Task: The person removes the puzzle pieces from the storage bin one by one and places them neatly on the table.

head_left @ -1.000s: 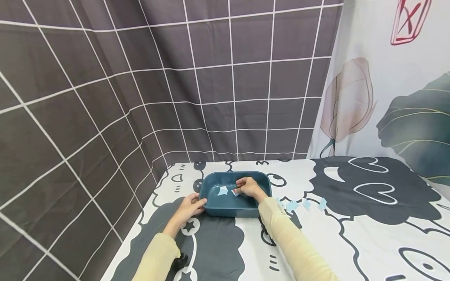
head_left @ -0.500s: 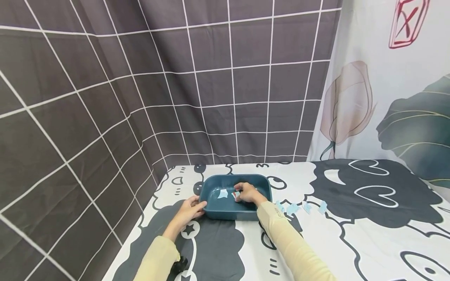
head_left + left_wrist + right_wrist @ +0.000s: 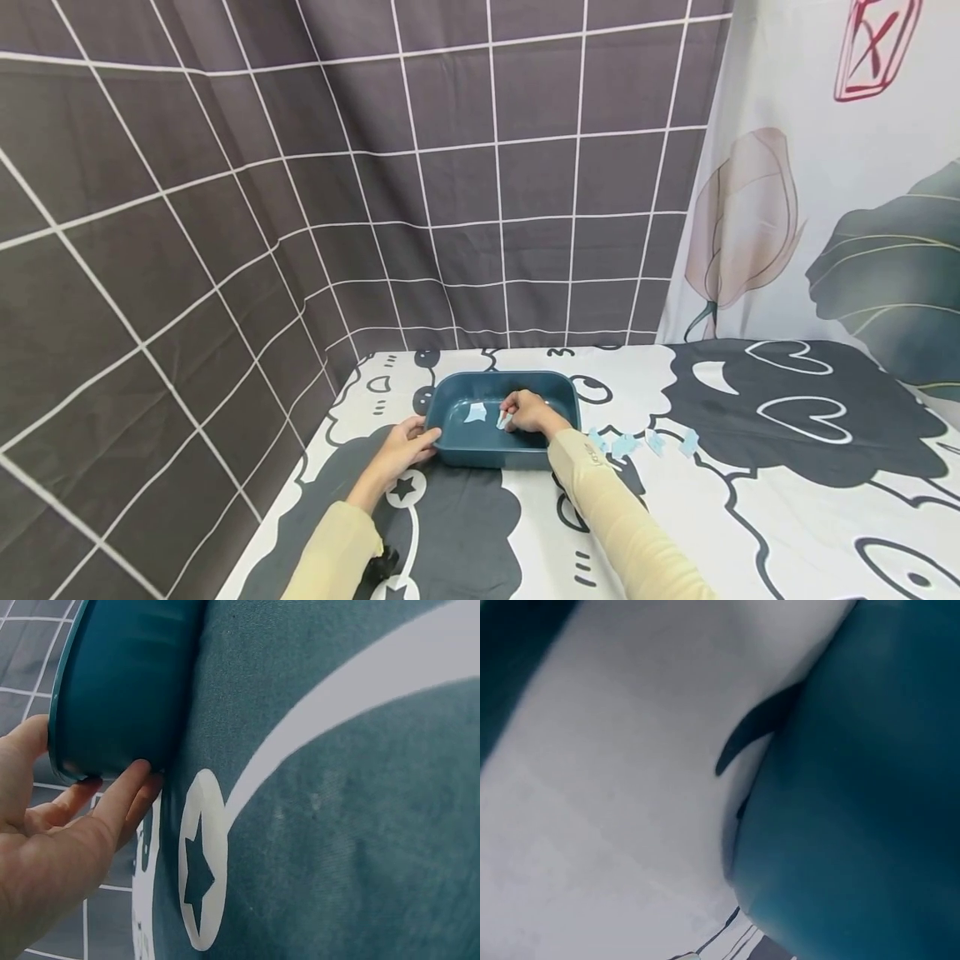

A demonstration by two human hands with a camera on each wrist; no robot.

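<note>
A deep teal plastic bin (image 3: 480,457) stands on the patterned cloth in the head view. My left hand (image 3: 405,447) holds its left end, and in the left wrist view the thumb is at the rim of the bin (image 3: 127,682) while fingertips touch the outer wall. Inside the bin, my right hand (image 3: 529,412) pinches a small flat light-blue and white piece (image 3: 504,420). To its left, a similar pale piece (image 3: 476,412) lies on the bin floor. The right wrist view is filled by the bin wall (image 3: 855,810) and cloth; the hand is hidden there.
Several light-blue pieces (image 3: 623,445) lie in a row on the cloth (image 3: 742,517), right of the bin. A dark gridded curtain (image 3: 525,183) hangs behind and at the left. A white printed curtain (image 3: 780,208) hangs at the right.
The piece in my right fingers has turned: a red patch on it showed earlier, and now a narrow pale side shows. My left hand stays at the bin's left end.
</note>
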